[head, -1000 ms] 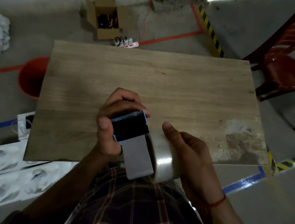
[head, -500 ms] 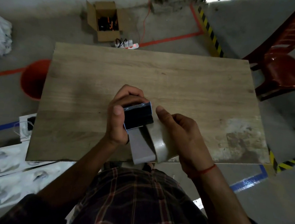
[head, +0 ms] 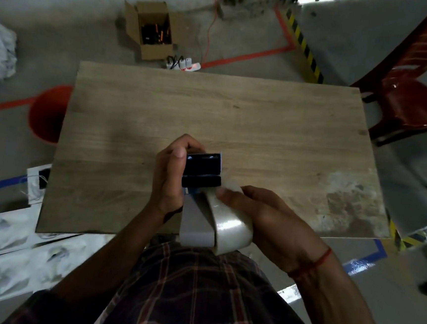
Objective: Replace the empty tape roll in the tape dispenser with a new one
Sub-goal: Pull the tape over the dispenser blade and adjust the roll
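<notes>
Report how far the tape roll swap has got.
Done: a full-looking tape roll is already up against the dispenser. In hand: the left hand grips the dispenser, and the right hand holds the roll beside it. Left: whether the roll is seated cannot be told; threading the tape probably remains.

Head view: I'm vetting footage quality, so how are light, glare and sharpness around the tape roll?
Head view: dim overall; a glare patch shines on the tape roll; the right hand gripping it looks soft; the dispenser shows small highlights on its dark front; wide-angle bowing curves the table edges.
</notes>
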Available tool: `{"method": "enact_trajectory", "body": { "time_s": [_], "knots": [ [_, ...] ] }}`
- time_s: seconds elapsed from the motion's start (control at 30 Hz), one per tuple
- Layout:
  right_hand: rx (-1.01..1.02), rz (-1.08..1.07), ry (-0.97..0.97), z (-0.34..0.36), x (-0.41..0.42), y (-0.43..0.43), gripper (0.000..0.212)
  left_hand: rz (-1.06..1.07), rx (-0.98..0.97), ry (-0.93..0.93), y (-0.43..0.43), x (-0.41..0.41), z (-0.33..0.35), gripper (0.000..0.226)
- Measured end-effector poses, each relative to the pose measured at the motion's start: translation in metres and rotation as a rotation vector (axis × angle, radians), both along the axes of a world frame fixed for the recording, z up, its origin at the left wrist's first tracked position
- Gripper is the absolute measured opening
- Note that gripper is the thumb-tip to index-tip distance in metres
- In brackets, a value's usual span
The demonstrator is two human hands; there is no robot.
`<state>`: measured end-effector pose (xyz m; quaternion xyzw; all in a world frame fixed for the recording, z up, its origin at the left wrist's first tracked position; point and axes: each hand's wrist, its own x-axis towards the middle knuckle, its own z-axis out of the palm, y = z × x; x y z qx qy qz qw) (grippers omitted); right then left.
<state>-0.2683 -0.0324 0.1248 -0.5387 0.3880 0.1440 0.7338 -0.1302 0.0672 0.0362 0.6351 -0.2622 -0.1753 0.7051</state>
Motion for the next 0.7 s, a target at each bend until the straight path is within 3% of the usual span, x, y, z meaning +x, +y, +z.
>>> {"method": "enact_trajectory", "body": {
  "time_s": [0.13, 0.33, 0.53, 0.63, 0.7],
  "knots": [
    [0.104, 0.075, -0.113, 0.007, -0.011, -0.002, 0.032, 0.021, 0.048, -0.048, 0.001, -0.001, -0.007, 0.051],
    [-0.447, 0.164, -0.067, 0.002, 0.006, 0.006, 0.038, 0.159, 0.151, -0.203, -0.010, 0.003, -0.004, 0.043],
    [-0.585, 0.242, -0.165, 0.000, 0.014, -0.001, 0.035, 0.205, 0.161, -0.299, -0.020, 0.008, 0.006, 0.031],
    [-0.618, 0.196, -0.179, -0.005, 0.015, -0.005, 0.050, 0.221, 0.206, -0.241, -0.027, 0.006, 0.014, 0.031],
    [-0.608, 0.089, -0.206, -0.009, 0.015, -0.007, 0.052, 0.129, 0.248, 0.013, -0.027, 0.002, 0.015, 0.041]
  ]
}}
